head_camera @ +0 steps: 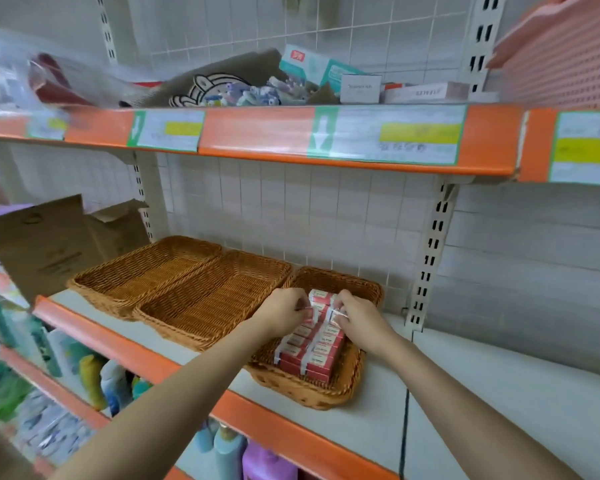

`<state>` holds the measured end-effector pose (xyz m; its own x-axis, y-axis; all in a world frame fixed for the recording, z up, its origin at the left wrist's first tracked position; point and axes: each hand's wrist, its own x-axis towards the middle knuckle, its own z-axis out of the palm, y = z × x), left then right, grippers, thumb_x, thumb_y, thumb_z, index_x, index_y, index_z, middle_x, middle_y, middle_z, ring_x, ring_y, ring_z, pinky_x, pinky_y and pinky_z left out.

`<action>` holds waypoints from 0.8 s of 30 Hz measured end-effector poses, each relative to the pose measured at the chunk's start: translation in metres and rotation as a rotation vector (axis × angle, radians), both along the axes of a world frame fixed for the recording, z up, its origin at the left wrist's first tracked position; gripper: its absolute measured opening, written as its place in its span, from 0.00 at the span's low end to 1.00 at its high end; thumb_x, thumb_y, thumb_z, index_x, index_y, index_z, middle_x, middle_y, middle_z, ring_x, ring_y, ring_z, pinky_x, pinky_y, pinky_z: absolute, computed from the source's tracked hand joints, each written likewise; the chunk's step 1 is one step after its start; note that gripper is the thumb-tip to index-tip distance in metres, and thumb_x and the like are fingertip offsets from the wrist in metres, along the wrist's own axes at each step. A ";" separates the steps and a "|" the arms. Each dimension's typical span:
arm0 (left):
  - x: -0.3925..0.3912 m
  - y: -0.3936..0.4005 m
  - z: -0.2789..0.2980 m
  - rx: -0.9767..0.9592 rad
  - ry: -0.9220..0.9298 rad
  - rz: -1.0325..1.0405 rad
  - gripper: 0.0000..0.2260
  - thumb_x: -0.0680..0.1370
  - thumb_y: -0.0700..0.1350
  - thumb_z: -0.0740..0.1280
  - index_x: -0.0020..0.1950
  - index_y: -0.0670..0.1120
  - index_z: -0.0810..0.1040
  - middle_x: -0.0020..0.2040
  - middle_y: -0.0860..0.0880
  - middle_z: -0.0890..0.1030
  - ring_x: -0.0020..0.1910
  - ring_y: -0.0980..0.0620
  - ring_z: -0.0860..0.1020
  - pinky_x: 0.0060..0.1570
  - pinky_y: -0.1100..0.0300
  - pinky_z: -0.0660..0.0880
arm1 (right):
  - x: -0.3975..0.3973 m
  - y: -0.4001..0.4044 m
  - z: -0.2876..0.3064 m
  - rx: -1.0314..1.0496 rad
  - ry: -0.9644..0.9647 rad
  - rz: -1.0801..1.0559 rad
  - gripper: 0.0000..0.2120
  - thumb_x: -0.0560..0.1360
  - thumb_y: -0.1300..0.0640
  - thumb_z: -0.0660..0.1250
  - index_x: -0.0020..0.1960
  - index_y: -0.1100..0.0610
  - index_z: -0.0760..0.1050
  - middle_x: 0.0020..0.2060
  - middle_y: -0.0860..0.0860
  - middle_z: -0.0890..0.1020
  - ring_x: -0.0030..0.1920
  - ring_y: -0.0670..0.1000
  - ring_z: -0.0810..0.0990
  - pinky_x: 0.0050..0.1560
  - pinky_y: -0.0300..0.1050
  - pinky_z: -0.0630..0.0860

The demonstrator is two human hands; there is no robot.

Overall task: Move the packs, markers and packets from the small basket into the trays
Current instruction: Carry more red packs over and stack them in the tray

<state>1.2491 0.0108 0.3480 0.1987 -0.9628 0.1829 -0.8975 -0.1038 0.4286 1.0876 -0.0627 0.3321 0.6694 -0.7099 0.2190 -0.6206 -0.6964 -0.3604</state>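
Red-and-white rectangular packs (312, 351) in two rows inside the right-hand woven wicker tray (309, 389), long sides crossways, left hand (284, 315) and right hand (355, 317) both pinching packs at the far end

You have three wicker trays (146, 268) side by side on the shelf (499, 393). Counting from the brown cardboard box (49, 244): the first tray and the second (215, 299) hold nothing, while the third (326, 389), farthest from the box, holds the red packs (312, 355). These lie in two rows, roughly a dozen in all; your two hands cover some, so no exact count.
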 end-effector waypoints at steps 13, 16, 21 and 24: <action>0.044 -0.057 -0.020 0.063 -0.191 -0.383 0.12 0.75 0.42 0.67 0.58 0.44 0.78 0.57 0.47 0.75 0.58 0.50 0.73 0.58 0.61 0.69 | 0.023 -0.007 -0.015 -0.012 0.076 -0.182 0.11 0.78 0.58 0.61 0.59 0.57 0.76 0.52 0.52 0.72 0.56 0.52 0.71 0.59 0.49 0.73; 0.045 -0.060 -0.023 0.055 -0.214 -0.440 0.16 0.74 0.42 0.68 0.62 0.44 0.78 0.58 0.47 0.73 0.59 0.50 0.72 0.58 0.63 0.67 | 0.023 -0.003 -0.012 -0.023 0.108 -0.235 0.15 0.78 0.56 0.63 0.64 0.58 0.73 0.57 0.53 0.71 0.61 0.52 0.68 0.62 0.47 0.70; 0.049 -0.060 -0.020 0.043 -0.088 -0.465 0.16 0.78 0.48 0.66 0.64 0.43 0.73 0.57 0.47 0.79 0.53 0.52 0.77 0.50 0.63 0.74 | 0.025 -0.002 -0.010 -0.035 0.161 -0.259 0.18 0.79 0.55 0.62 0.68 0.56 0.71 0.59 0.53 0.71 0.63 0.52 0.67 0.62 0.43 0.66; 0.053 -0.060 -0.017 0.034 -0.010 -0.458 0.12 0.81 0.46 0.62 0.63 0.43 0.73 0.52 0.46 0.82 0.45 0.54 0.79 0.44 0.61 0.78 | 0.026 -0.001 -0.009 -0.050 0.166 -0.268 0.18 0.79 0.56 0.62 0.68 0.55 0.71 0.59 0.53 0.71 0.63 0.52 0.67 0.62 0.43 0.67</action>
<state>1.3020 -0.0495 0.3306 -0.2506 -0.9565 0.1491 -0.8583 0.2908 0.4228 1.1135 -0.0639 0.3232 0.4897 -0.8568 0.1618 -0.8317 -0.5147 -0.2082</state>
